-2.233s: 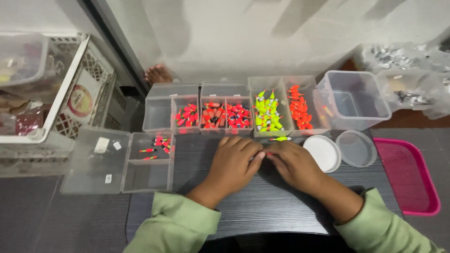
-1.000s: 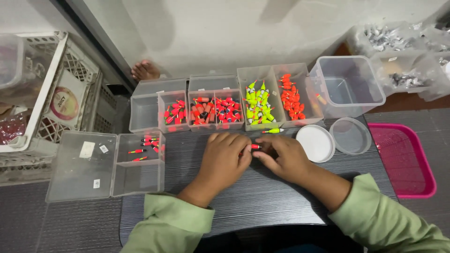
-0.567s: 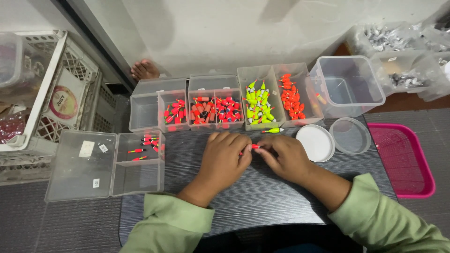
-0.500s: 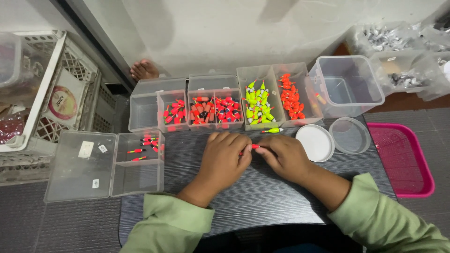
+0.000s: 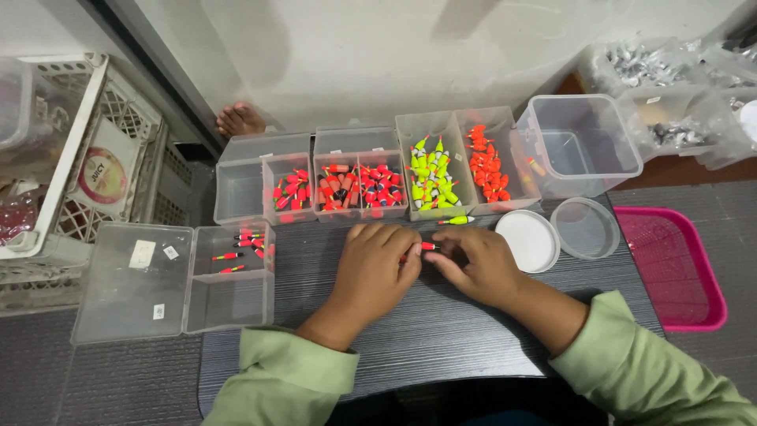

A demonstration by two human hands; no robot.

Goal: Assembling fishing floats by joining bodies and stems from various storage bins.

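My left hand (image 5: 374, 268) and my right hand (image 5: 475, 263) meet over the dark table top (image 5: 410, 339), fingertips pinched together on a small red fishing float (image 5: 427, 247) held between them. Just beyond my right hand lies a loose yellow float (image 5: 457, 221). Behind the hands runs a row of clear plastic boxes: red floats (image 5: 359, 185), yellow-green floats (image 5: 430, 177) and orange floats (image 5: 487, 166). An open clear box (image 5: 229, 280) at the left holds a few red floats.
A round white lid (image 5: 528, 239) and a round clear tub (image 5: 585, 229) sit right of my hands, a square clear tub (image 5: 579, 146) behind them. A pink tray (image 5: 670, 268) lies far right, white crates (image 5: 79, 158) far left, bags of metal parts (image 5: 670, 87) top right.
The view has shifted slightly. My hands stay together at the same spot, still working the small red float between the fingertips.
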